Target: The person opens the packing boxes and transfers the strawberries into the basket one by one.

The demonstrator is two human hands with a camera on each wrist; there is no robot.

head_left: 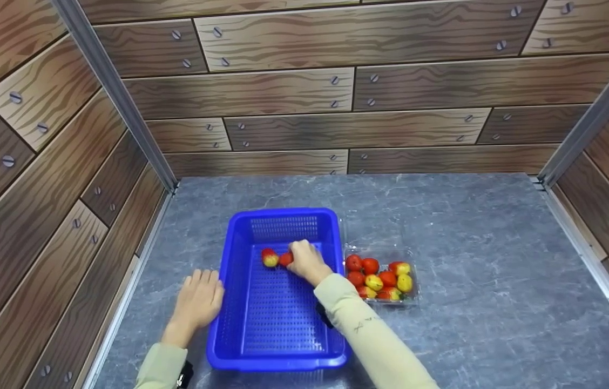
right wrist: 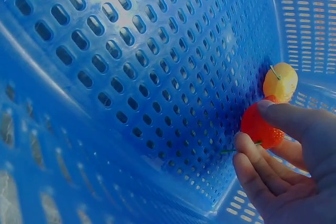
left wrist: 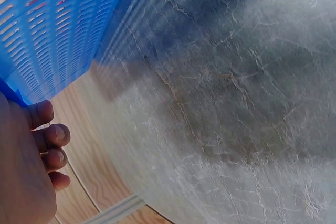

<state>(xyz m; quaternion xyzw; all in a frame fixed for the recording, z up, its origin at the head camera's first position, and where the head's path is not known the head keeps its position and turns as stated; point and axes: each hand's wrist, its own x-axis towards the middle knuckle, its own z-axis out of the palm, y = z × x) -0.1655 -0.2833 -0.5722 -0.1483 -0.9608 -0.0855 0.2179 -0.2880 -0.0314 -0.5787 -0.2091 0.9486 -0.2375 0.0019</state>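
Observation:
Inside the blue plastic basket (head_left: 278,363), my right hand (head_left: 306,261) pinches a small red fruit (right wrist: 258,124) between thumb and fingers. A thin green stem shows by the fingertips, and the skin looks dotted on one side. Right beside it, on the basket floor, lies a red-and-yellow fruit (head_left: 269,258); its yellow, stemmed end faces the right wrist view. My left hand (head_left: 197,300) rests against the outside of the basket's left rim, back of the hand upward. In the left wrist view its fingers (left wrist: 55,135) hang loosely bent below the rim, and the thumb is hidden.
A clear plastic box (head_left: 418,294) stands just right of the basket, its transparent lid (head_left: 372,232) tipped back. Several small red and yellow fruits (head_left: 373,282) fill it. The grey marbled tabletop (head_left: 499,259) is bounded by wood-patterned walls (head_left: 304,92) at the back and sides.

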